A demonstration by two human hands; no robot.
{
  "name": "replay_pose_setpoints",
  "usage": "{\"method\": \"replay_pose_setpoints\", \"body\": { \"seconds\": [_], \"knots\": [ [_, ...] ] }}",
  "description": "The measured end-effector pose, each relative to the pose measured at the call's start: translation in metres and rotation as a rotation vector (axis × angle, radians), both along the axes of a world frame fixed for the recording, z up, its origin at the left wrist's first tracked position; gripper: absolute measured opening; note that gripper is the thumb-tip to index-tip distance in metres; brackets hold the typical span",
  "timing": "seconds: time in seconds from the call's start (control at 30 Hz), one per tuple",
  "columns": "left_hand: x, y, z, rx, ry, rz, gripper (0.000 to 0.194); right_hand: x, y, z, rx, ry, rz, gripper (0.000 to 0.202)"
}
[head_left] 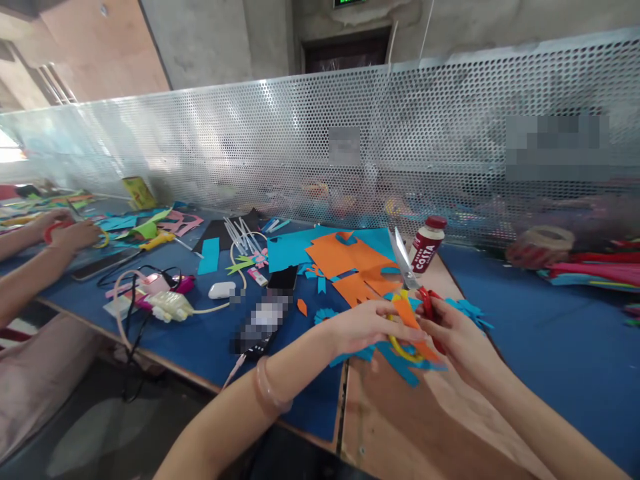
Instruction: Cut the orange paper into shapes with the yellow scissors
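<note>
Right hand: your right hand (453, 330) is closed through the red handles of the scissors (411, 277), with the blades pointing up and away from you, parted at the tip.
Left hand: your left hand (367, 327) pinches an orange paper piece (407, 317) between thumb and fingertips, holding it just against the scissors near their pivot.
Held paper: the orange paper piece sits between your two hands, above the counter's near edge; a yellow strip curls beneath it, and blue cut-outs (400, 363) hang below your fingers.
Wrist: a pale bangle (270, 390) rings your left forearm.
Counter: the counter (550, 333) is covered in blue, with a bare brown panel (400, 427) directly under your hands.
Paper stock: orange sheets (350, 263) lie on a blue sheet (290, 250) just beyond your hands, with notches cut into them.
Bottle: a small bottle (426, 243) with a dark red cap stands upright just behind the scissor blades.
Left of centre: a phone (265, 313), a white mouse (221, 290) and tangled cables lie near one another.
Neighbour: another person's hands (67, 230) work at the far left, among coloured scraps.
Backdrop: a perforated metal screen (400, 133) runs along the counter's far edge.
Far right: a tape roll (543, 243) and stacked coloured papers rest beside the screen.
</note>
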State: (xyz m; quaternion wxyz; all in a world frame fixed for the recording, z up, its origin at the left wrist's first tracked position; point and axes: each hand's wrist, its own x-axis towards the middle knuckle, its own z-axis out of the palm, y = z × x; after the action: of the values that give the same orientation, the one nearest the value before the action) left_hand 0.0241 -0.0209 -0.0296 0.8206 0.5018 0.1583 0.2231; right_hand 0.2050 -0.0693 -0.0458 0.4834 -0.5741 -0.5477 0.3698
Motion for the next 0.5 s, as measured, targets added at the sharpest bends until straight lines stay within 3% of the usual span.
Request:
{"method": "replay_pose_setpoints", "body": {
  "seconds": [0.2,0.27,0.37,0.5],
  "knots": [
    [-0.003,0.000,0.015,-0.095,-0.118,0.089,0.025,-0.007,0.002,0.013,-0.072,-0.121,0.057,0.047],
    [-0.008,-0.003,0.023,-0.086,-0.116,0.075,0.025,-0.005,0.003,0.016,-0.018,-0.215,0.076,0.043],
    [-0.016,-0.006,0.032,-0.051,-0.074,0.070,0.026,0.002,0.003,0.019,0.135,-0.426,-0.006,0.036],
    [-0.020,-0.012,0.034,0.093,0.024,0.073,0.027,0.009,0.004,0.016,0.264,-0.562,-0.042,0.032]
  ]
}}
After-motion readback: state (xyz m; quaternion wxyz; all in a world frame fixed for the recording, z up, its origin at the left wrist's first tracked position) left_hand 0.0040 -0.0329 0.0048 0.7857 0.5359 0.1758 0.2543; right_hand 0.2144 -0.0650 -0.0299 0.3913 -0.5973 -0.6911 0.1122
